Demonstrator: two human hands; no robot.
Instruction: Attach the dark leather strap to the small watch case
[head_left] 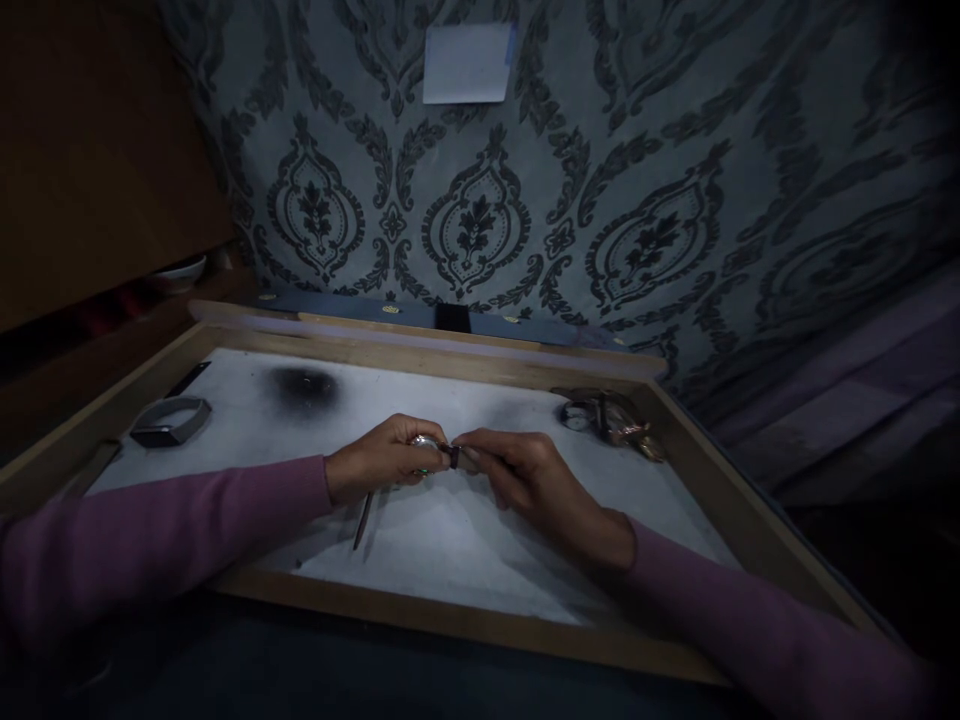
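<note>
Near the middle of the tray, my left hand (394, 458) is closed around a wristwatch (426, 442), whose silvery round case shows between thumb and fingers. My right hand (529, 475) pinches the short dark strap (454, 456) coming off the watch, so both hands meet at it. Fingers cover most of the strap, and its far end is hard to make out in the dim light. Below my left hand, a thin dark stick-like tool (363, 522) lies on the white paper (450, 560).
A wooden-rimmed tray (450, 600) surrounds the work. A grey-banded watch (171, 422) lies at its left, and several watches (600, 415) are heaped at the right. A dark smudge (301, 388) marks the paper. Behind rises a patterned wall (476, 220) bearing a white card (468, 64).
</note>
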